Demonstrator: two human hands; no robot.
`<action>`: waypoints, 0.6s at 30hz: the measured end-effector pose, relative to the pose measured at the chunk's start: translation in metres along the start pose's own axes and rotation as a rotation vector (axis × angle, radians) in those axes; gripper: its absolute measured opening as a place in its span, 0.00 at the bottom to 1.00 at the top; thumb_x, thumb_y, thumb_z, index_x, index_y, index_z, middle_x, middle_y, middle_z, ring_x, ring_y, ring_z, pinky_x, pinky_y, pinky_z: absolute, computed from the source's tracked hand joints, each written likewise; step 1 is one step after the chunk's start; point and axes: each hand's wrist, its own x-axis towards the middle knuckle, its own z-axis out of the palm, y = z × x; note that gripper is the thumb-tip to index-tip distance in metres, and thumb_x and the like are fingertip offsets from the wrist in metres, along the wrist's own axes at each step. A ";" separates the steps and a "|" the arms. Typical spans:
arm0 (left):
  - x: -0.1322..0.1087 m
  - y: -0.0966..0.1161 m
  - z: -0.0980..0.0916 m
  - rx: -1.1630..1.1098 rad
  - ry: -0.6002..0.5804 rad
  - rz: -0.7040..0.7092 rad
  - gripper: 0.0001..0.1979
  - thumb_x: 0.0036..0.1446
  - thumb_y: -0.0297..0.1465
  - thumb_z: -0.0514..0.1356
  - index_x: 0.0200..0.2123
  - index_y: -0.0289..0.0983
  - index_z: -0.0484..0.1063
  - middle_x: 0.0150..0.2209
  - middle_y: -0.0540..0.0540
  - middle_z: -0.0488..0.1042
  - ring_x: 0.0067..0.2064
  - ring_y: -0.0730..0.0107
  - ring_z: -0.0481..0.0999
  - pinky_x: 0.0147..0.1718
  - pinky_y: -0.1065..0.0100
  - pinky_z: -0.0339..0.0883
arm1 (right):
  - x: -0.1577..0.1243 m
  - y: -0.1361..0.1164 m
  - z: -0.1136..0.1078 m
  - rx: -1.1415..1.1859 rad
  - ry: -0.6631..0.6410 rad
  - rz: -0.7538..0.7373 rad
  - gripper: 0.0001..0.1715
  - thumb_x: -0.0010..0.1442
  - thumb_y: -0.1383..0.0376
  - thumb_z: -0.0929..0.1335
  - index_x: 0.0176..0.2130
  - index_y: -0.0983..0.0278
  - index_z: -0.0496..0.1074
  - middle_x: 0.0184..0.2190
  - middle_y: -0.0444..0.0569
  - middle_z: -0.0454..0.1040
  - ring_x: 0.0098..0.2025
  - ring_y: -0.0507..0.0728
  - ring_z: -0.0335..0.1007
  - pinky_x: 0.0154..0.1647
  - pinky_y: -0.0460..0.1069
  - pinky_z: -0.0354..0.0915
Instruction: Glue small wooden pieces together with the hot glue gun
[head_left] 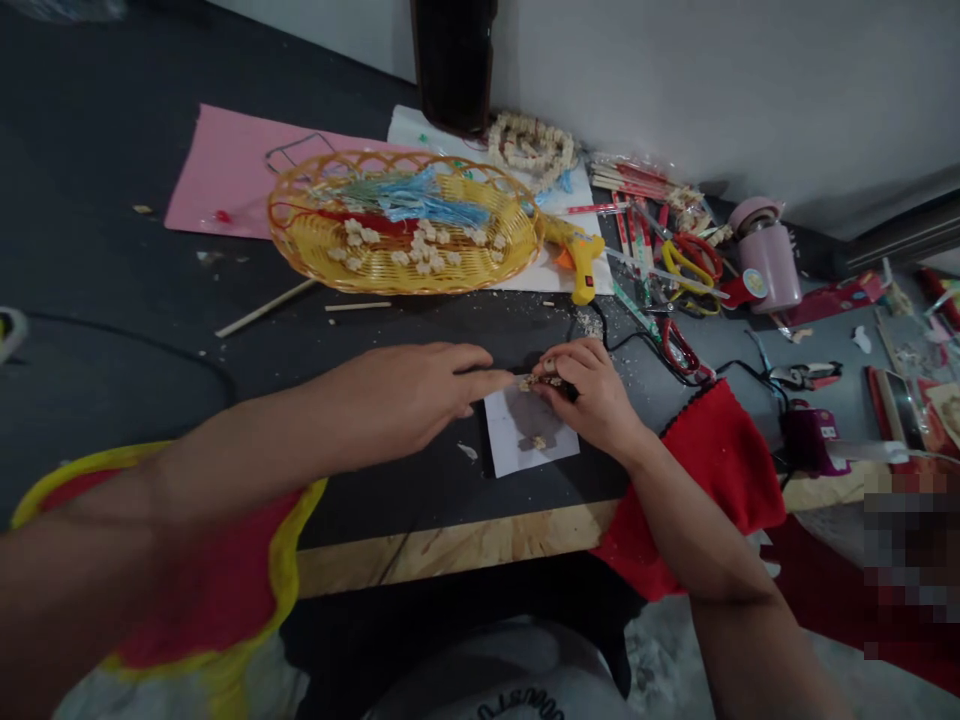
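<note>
My right hand [589, 395] is closed with its fingertips around a small dark piece with beige flower-like bits [528, 383], partly hidden by the fingers. From the left, my left hand [431, 395] reaches in with its fingers stretched out. Its index fingertip is beside or touching the near end of that piece; which of the two I cannot tell. Below both hands lies a white paper sheet [511, 452], on which rests one small beige piece [538, 442]. Just beyond, a yellow woven basket [300, 255] holds blue tassels [431, 198] and several beige flower-shaped pieces [424, 250].
A yellow glue gun [586, 262] sits at the basket's right. Farther right are scissors [679, 345], a pink bottle [769, 255], pliers [806, 376] and black cords. Red cloth [720, 455] hangs over the table edge. A red and yellow chair back [217, 570] stands at left.
</note>
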 end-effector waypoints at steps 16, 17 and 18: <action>-0.004 0.012 0.014 0.247 0.265 0.143 0.13 0.67 0.33 0.54 0.52 0.46 0.73 0.57 0.45 0.73 0.63 0.50 0.64 0.63 0.39 0.51 | -0.001 0.001 -0.001 -0.052 -0.006 -0.027 0.03 0.63 0.68 0.68 0.38 0.60 0.73 0.42 0.51 0.78 0.47 0.61 0.69 0.51 0.58 0.67; -0.003 0.014 0.019 0.248 0.263 0.159 0.13 0.67 0.35 0.55 0.53 0.47 0.73 0.58 0.44 0.72 0.64 0.51 0.63 0.64 0.38 0.49 | -0.001 0.000 -0.001 -0.057 -0.006 -0.025 0.03 0.63 0.68 0.68 0.38 0.60 0.73 0.42 0.51 0.78 0.47 0.61 0.69 0.51 0.58 0.67; -0.002 0.015 0.021 0.243 0.258 0.170 0.14 0.67 0.38 0.56 0.54 0.48 0.72 0.60 0.44 0.71 0.65 0.50 0.62 0.64 0.37 0.49 | -0.001 0.000 -0.001 -0.057 -0.009 -0.018 0.04 0.63 0.69 0.68 0.38 0.60 0.73 0.42 0.50 0.77 0.47 0.60 0.68 0.51 0.58 0.66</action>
